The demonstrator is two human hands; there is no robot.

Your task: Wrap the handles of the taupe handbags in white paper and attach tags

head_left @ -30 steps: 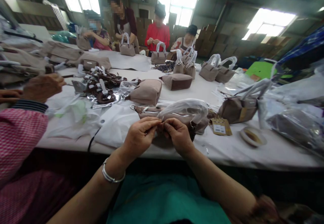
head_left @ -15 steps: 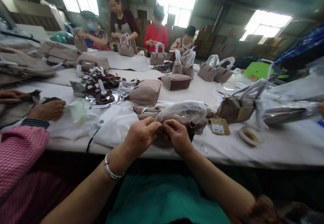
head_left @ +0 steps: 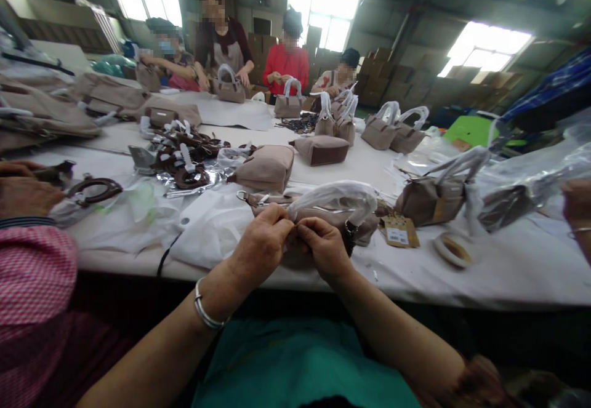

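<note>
My left hand (head_left: pixel 261 246) and my right hand (head_left: pixel 323 247) meet at the near edge of the white table (head_left: pixel 484 276), fingers pinched together on the near edge of a taupe handbag (head_left: pixel 323 212) lying flat. The bag's handle is wrapped in clear plastic (head_left: pixel 337 197). A silver bangle (head_left: pixel 205 312) circles my left wrist. What exactly my fingertips pinch is hidden between them.
A paper tag (head_left: pixel 399 234) and a tape roll (head_left: pixel 455 249) lie right of the bag. More taupe bags (head_left: pixel 266 167) and dark straps (head_left: pixel 184 156) cover the table. A person in a pink checked sleeve (head_left: pixel 32 269) works at my left; another hand (head_left: pixel 577 202) shows at right. Several people work at the far end.
My hands stay pinched on the bag, barely moving. The person at left drew their hand back and now has a dark strap loop before them. A hand entered at the right edge.
</note>
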